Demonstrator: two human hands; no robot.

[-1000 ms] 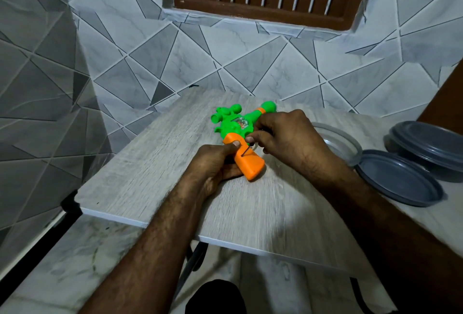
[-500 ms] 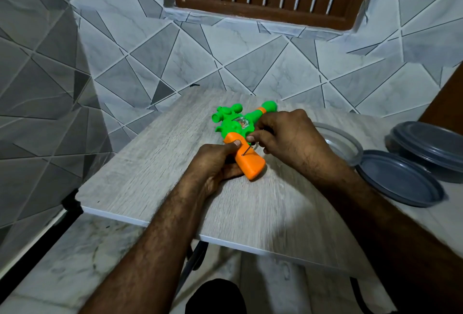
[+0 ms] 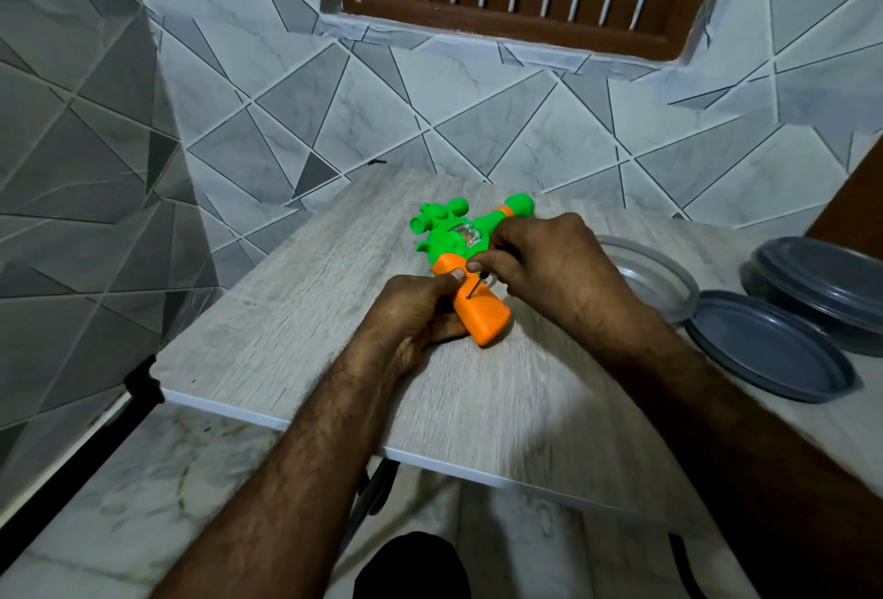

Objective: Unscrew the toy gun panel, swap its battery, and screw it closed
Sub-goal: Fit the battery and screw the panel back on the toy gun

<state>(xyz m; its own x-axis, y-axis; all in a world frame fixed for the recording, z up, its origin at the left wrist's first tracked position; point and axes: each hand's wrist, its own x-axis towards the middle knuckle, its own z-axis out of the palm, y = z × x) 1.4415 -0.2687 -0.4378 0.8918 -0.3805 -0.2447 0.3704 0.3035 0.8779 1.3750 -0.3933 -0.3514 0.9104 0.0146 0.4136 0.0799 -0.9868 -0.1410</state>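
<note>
Orange plastic is where the work is now: the grip (image 3: pixel 483 317) of the gun (image 3: pixel 454 242), which lies flat on the pale wood-grain desk (image 3: pixel 286 335), near its middle, with the grip end toward the person. The left hand (image 3: pixel 411 312) is nearest. Its fingers are curled round the left side of the grip and its thumb presses on top, so the gun is pinned to the desk. I judge this hold should be firm, because the toy looks light and would turn together with the screw. Just beyond, a thin dark screwdriver (image 3: pixel 473 288) stands tilted with its tip on the grip face, where the panel screw seems to be; the screw itself is too small to see. The right hand (image 3: pixel 540 264) pinches the tool between thumb and fingertips, with the other fingers curled over it. To do the step well, I think the shaft should come more upright over the screw, be pressed down lightly and be turned in small steps, so that the tip does not slip and spoil the head or scratch the plastic. Whether the screw is going out or in, I cannot tell. Farther on, the gun body is bright green, smooth and rounded, with a small picture sticker (image 3: pixel 470 235) on its side and a green muzzle (image 3: pixel 521 204) behind an orange ring at the far end.
</note>
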